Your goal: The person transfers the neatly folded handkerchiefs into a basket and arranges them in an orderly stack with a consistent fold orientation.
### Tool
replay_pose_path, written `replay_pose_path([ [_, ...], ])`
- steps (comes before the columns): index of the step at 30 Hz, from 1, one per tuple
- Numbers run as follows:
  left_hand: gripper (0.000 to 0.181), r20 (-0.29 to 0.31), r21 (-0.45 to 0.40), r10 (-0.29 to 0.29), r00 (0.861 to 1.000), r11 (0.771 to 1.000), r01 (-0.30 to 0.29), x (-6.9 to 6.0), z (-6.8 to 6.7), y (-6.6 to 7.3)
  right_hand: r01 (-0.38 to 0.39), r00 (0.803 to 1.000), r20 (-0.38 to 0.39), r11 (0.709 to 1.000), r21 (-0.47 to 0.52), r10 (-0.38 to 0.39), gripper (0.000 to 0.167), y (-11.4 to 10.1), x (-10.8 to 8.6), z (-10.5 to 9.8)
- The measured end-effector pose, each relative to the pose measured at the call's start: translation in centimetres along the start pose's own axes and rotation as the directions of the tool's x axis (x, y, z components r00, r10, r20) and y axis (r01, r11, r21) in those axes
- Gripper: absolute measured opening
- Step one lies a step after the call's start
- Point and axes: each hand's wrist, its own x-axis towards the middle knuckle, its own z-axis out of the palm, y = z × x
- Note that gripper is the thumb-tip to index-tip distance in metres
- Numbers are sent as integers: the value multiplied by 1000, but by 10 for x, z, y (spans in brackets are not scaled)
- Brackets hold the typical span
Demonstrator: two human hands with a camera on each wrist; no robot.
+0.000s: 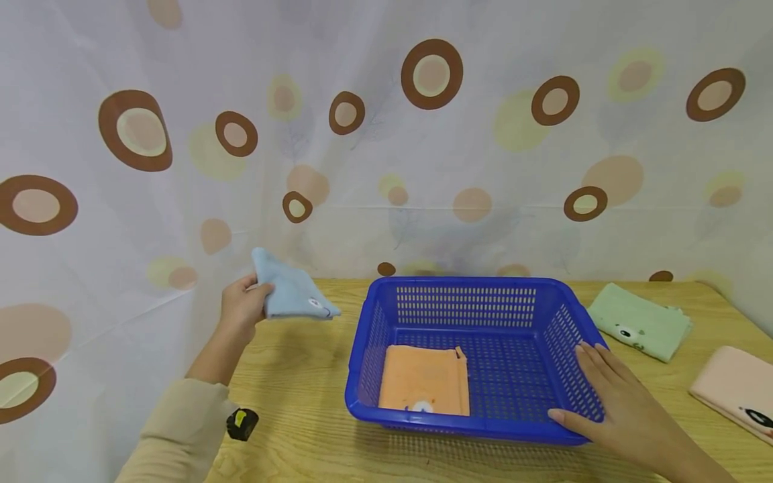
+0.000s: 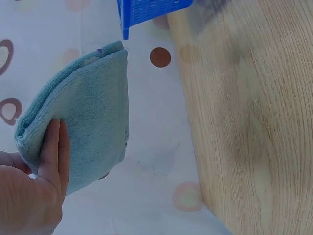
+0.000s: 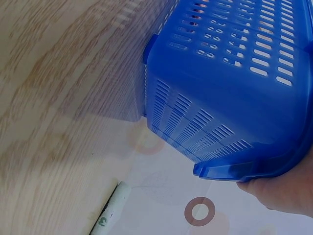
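Note:
Raised over the left of the table, my left hand (image 1: 240,305) pinches a folded light blue towel (image 1: 290,288) by its edge; a small embroidered face shows on its lower corner. The left wrist view has the thumb mostly hidden behind the towel (image 2: 93,107). My right hand (image 1: 634,409) holds the right front corner of a blue plastic basket (image 1: 465,282), thumb and fingers over the rim. In the right wrist view, part of that hand (image 3: 286,191) touches the rim of the basket (image 3: 225,112). A folded orange towel (image 1: 423,379) lies inside, on the basket's left side.
Right of the basket a folded green towel (image 1: 640,320) lies on the wooden table (image 1: 290,396), and a pale pink towel (image 1: 733,386) is nearer the right edge. A small black and yellow object (image 1: 242,424) sits by my left sleeve. A patterned curtain (image 1: 374,147) hangs behind.

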Motion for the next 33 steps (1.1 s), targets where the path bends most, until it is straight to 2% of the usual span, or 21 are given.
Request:
replay_pose_path([
  [14, 54, 35, -16, 1, 999, 1000, 0, -8, 7, 11, 4, 1000, 0, 1000, -10, -4, 99, 1, 0, -1],
  [22, 53, 36, -21, 3, 999, 1000, -2, -11, 12, 14, -2, 1000, 8, 1000, -6, 2, 98, 0, 0, -1],
  [33, 49, 69, -21, 25, 997, 1000, -23, -20, 18, 20, -3, 1000, -6, 1000, 4, 3, 99, -2, -1, -2],
])
